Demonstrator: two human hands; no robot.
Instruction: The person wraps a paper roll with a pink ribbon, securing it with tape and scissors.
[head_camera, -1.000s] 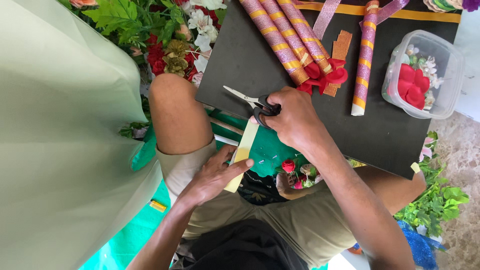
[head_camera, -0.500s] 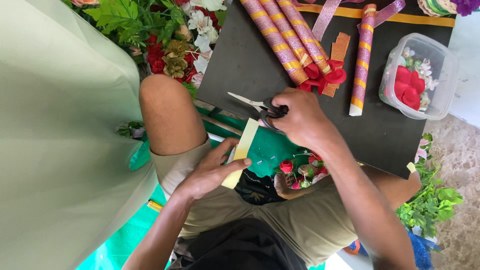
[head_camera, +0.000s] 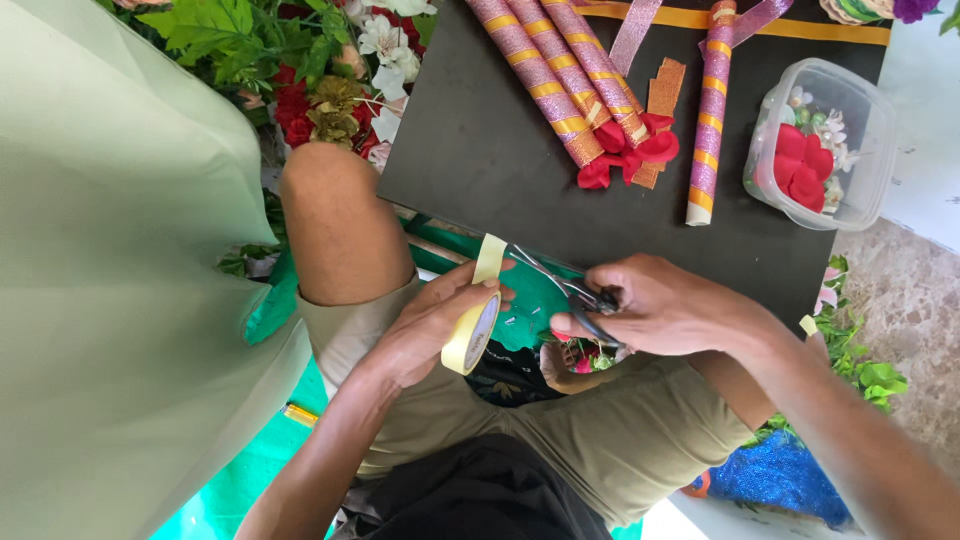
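Note:
My left hand (head_camera: 430, 325) grips a roll of pale yellow tape (head_camera: 471, 333) above my lap, with a short strip of tape (head_camera: 489, 258) pulled upward from it. Black-handled scissors (head_camera: 565, 290) are in my right hand (head_camera: 660, 305); their metal blades point left and touch the pulled strip just beside the roll. Both hands sit close together over my khaki shorts, in front of a black board (head_camera: 480, 150).
On the board lie several pink-and-gold wrapped sticks (head_camera: 560, 80) with red petals (head_camera: 630, 150), another wrapped stick (head_camera: 710, 110), and a clear tub (head_camera: 825, 145) of petals. Artificial flowers (head_camera: 320, 70) sit at the upper left; a pale green cloth (head_camera: 110, 280) fills the left side.
My right hand brought the scissors down from the board edge toward my lap. My left hand lifted the tape roll and the blades now meet the pulled strip.

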